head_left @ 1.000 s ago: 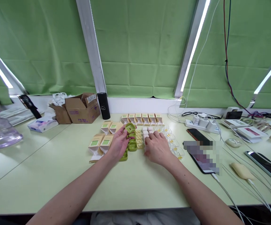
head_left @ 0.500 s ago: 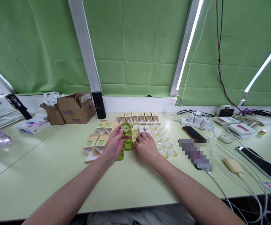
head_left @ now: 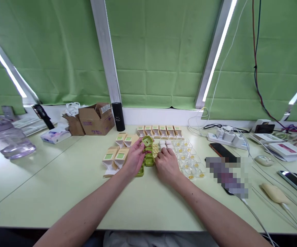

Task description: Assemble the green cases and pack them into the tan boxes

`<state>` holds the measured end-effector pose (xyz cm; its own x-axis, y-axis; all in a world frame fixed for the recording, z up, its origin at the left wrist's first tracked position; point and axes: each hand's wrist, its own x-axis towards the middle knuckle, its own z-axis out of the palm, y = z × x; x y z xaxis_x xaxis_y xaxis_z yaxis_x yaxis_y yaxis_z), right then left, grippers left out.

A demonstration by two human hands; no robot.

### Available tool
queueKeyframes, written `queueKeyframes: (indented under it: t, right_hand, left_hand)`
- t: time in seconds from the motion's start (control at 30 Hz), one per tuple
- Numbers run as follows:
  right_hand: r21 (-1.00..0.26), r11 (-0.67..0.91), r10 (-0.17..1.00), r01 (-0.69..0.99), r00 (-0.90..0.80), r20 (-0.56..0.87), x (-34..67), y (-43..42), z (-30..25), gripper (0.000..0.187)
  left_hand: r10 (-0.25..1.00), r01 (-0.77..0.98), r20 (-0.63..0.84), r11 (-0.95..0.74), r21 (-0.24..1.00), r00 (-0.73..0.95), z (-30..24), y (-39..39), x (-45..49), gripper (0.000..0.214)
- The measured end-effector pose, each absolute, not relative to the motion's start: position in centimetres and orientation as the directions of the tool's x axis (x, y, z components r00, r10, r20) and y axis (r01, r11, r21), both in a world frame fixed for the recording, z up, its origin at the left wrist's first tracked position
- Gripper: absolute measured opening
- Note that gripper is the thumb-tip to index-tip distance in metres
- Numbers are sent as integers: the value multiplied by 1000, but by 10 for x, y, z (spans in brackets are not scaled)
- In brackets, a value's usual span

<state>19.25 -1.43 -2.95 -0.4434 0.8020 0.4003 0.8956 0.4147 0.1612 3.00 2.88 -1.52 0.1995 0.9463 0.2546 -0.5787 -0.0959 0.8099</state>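
Green container [head_left: 147, 141] held in the left hand [head_left: 135, 157], over the middle of the tabletop [head_left: 138, 202].
The container is pinched at the far end of other green containers [head_left: 149, 161] — the right hand [head_left: 167, 165] is curled beside small yellow pieces [head_left: 155, 146] and white pieces [head_left: 162, 142]; whether anything is grasped there cannot be told. Clear cups [head_left: 189, 160] are laid right, tan cartons [head_left: 121, 155] left — six more lined up behind.

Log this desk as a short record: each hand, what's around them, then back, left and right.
Left hand: holds a green container
Right hand: beside yellow pieces, grip hidden
Around hands: more green containers, white pieces, clear cups, paper cartons
Back: cardboard box, black cylinder
Left: clear jug, tissue pack
Right: power strip, dark phone
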Motion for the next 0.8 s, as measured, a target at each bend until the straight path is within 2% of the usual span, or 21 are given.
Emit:
queueKeyframes:
  t: [0.3, 0.67, 0.8]
  right_hand:
    - [107, 371, 810, 922, -378, 448, 204, -15, -25, 16]
    - [95, 411, 813, 907, -412, 412, 195, -18, -29, 13]
    - [-18, 398, 812, 917, -344, 471, 199, -19, -27, 12]
  left_hand:
    - [953, -563, 252, -116, 819, 170, -19, 31, 29, 40]
    - [950, -549, 262, -130, 825, 169, -18, 29, 29, 40]
    - [951, -549, 259, -129, 826, 166, -20, 31, 29, 37]
